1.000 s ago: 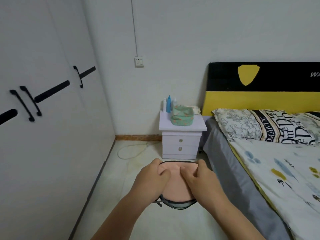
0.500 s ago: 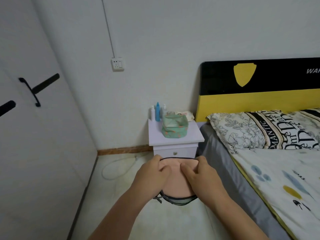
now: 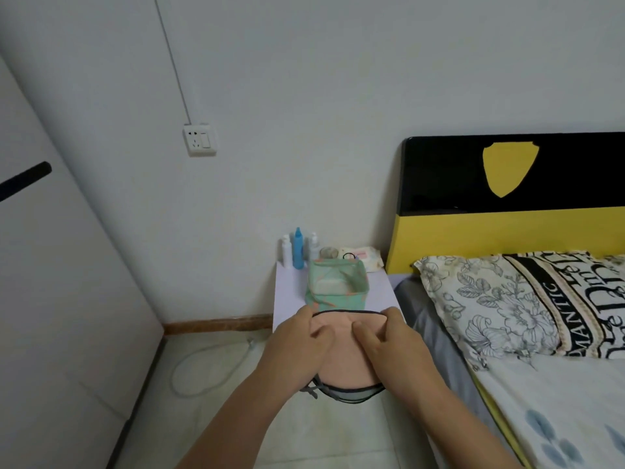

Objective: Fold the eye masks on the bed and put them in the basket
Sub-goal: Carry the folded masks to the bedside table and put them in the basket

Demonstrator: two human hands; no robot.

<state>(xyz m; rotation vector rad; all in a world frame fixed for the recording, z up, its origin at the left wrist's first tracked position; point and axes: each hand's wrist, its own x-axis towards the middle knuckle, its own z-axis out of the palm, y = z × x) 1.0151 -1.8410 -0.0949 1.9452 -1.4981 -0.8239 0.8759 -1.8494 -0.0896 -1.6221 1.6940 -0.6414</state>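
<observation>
Between two bare hands, held in the air over the floor beside the bed [image 3: 449,363], a folded pink eye mask [image 3: 341,363] with dark piping is pinched flat: the left hand [image 3: 297,353] closes on its left edge and the right hand [image 3: 395,350] on its right, thumbs pressed on the top face, fingers out of sight beneath. A grey strap loops out under the near edge. Just beyond the mask, on a white bedside table [image 3: 287,296], stands a green fabric basket [image 3: 336,287] with its mouth open toward the mask; something pale lies inside, perhaps a mask already stowed, though it is too small to tell. Bottles [image 3: 297,248] and a pack of wipes [image 3: 360,257] sit behind the basket against the wall. By the look of it this mask is folded and on its way to the basket, with the drop itself yet to come. Whether more masks wait on the bed cannot be said: only the pillow [image 3: 507,299], a strip of patterned cover and the black-and-yellow headboard [image 3: 507,198] show, and the rest of the bed is cut off at the right edge. The table's drawers are hidden behind the hands.
</observation>
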